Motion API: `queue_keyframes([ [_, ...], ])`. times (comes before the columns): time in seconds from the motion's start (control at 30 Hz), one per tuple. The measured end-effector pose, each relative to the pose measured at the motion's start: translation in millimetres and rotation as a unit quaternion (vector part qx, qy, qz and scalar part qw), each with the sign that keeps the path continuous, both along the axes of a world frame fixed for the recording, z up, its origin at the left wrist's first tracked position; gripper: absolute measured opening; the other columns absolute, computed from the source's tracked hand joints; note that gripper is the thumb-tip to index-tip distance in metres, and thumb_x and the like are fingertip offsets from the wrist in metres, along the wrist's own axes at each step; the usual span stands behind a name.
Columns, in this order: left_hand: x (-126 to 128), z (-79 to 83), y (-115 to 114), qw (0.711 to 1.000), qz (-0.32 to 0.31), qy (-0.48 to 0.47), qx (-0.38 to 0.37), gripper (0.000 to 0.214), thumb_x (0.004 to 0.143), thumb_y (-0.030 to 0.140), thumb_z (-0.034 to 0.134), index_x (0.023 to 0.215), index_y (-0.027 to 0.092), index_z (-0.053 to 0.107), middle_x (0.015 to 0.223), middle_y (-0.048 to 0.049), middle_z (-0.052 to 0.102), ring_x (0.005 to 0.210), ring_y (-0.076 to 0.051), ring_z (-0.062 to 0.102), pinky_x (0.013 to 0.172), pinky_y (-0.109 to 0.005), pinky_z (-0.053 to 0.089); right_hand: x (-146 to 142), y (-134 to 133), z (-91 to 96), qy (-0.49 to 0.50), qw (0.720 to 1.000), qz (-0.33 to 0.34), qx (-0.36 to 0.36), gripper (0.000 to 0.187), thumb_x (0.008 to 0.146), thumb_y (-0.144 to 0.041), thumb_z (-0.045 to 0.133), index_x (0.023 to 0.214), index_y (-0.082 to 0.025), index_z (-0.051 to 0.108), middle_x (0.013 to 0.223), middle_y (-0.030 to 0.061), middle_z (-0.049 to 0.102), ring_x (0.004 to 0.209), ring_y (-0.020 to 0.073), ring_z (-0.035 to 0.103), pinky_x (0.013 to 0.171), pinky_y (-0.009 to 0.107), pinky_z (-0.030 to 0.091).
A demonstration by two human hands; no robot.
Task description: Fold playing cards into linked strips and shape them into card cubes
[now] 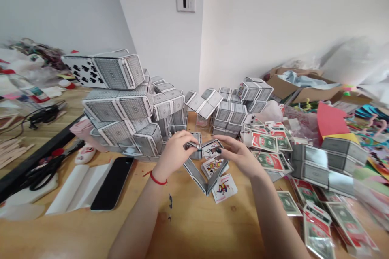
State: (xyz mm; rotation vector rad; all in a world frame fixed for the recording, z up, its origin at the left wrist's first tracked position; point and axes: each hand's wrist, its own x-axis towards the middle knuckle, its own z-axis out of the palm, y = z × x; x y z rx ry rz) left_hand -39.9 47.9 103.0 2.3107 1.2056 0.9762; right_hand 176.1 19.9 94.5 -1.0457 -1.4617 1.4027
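Observation:
Both hands meet over the wooden table. My left hand, with a red string at the wrist, pinches a folded playing card. My right hand, nails painted dark, grips a joined strip of cards that hangs down in a V shape to the table. Loose face cards lie just under the hands. Behind them rises a stack of card-built boxes with grey patterned backs.
A black phone and white paper lie at the left, with black scissors further left. More card boxes stand behind. Card packs and loose cards cover the right side, near coloured paper and a cardboard box.

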Motion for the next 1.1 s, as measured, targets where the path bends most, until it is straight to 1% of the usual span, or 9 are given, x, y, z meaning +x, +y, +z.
queue_keyframes([
  [0.1,6,0.1,-4,0.999,-0.041,0.020,-0.011,0.013,0.072,0.014,0.057,0.082,0.021,0.062,0.090,-0.0010,0.058,0.090,-0.017,0.054,0.083,-0.033,0.042,-6,1,-3.1,-0.018,1.000,-0.024,0.003,0.041,0.078,-0.041,0.052,0.115,-0.024,0.051,0.108,0.0050,0.058,0.091,0.0192,0.057,0.070,0.031,0.052],
  [0.23,12,0.5,-8,0.996,-0.074,0.014,-0.039,0.022,0.070,0.010,0.057,0.088,0.021,0.060,0.098,-0.0015,0.056,0.097,-0.017,0.052,0.089,-0.035,0.041,-6,2,-4.1,-0.048,0.999,-0.008,0.007,0.038,0.080,-0.044,0.048,0.111,-0.023,0.053,0.104,0.0046,0.058,0.089,0.0189,0.057,0.065,0.028,0.051],
  [0.4,3,-2.1,-1,0.984,-0.037,-0.137,-0.103,0.044,0.073,0.015,0.056,0.116,0.021,0.046,0.119,-0.0064,0.049,0.112,-0.018,0.046,0.095,-0.037,0.038,-4,6,-7.0,0.019,0.995,-0.088,-0.033,0.043,0.078,-0.049,0.046,0.113,-0.024,0.050,0.114,0.0056,0.051,0.088,0.0212,0.058,0.061,0.031,0.053],
  [0.53,3,-6.7,1,0.962,-0.056,-0.223,-0.149,0.044,0.081,0.023,0.048,0.124,0.021,0.040,0.131,-0.0064,0.042,0.119,-0.018,0.040,0.094,-0.033,0.041,-8,10,-11.0,0.079,0.988,-0.127,-0.039,0.047,0.077,-0.052,0.047,0.115,-0.025,0.049,0.121,0.0061,0.049,0.091,0.0232,0.057,0.060,0.031,0.054],
  [0.67,9,-17.3,-6,0.943,-0.016,-0.282,-0.176,0.037,0.086,0.031,0.037,0.119,0.020,0.048,0.128,-0.0049,0.048,0.111,-0.019,0.048,0.076,-0.028,0.051,-10,8,-14.0,0.049,0.991,-0.124,-0.026,0.050,0.077,-0.056,0.045,0.114,-0.023,0.054,0.119,0.0064,0.052,0.093,0.0253,0.056,0.062,0.034,0.053],
  [0.77,3,-27.3,-14,0.942,0.035,-0.281,-0.180,0.040,0.087,0.037,0.030,0.105,0.016,0.059,0.112,-0.0055,0.060,0.091,-0.018,0.058,0.068,-0.028,0.050,-13,1,-20.0,0.031,0.991,-0.127,-0.009,0.053,0.078,-0.059,0.039,0.112,-0.021,0.056,0.111,0.0085,0.058,0.093,0.0257,0.057,0.066,0.036,0.052],
  [0.83,-4,-33.9,-20,0.944,0.044,-0.278,-0.173,0.046,0.087,0.040,0.025,0.095,0.015,0.063,0.103,-0.0059,0.064,0.089,-0.019,0.058,0.074,-0.031,0.049,-17,-6,-27.0,0.018,0.992,-0.128,0.009,0.055,0.080,-0.060,0.034,0.108,-0.020,0.058,0.107,0.0093,0.060,0.095,0.0249,0.057,0.075,0.037,0.050],
  [0.93,-17,-45.0,-30,0.946,0.034,-0.279,-0.160,0.054,0.087,0.042,0.019,0.086,0.015,0.065,0.098,-0.0060,0.066,0.099,-0.021,0.056,0.094,-0.036,0.039,-28,-17,-41.6,-0.036,0.992,-0.108,0.055,0.056,0.083,-0.059,0.027,0.104,-0.020,0.060,0.107,0.0080,0.060,0.103,0.0231,0.053,0.091,0.038,0.040],
  [1.1,-35,-69.2,-48,0.921,0.073,-0.283,-0.257,0.064,0.086,0.050,0.013,0.078,0.016,0.067,0.097,-0.0056,0.068,0.101,-0.021,0.056,0.100,-0.036,0.033,-48,-39,-70.2,-0.119,0.987,-0.079,0.070,0.052,0.088,-0.051,0.018,0.106,-0.022,0.058,0.110,0.0070,0.060,0.106,0.0222,0.051,0.095,0.038,0.037],
])
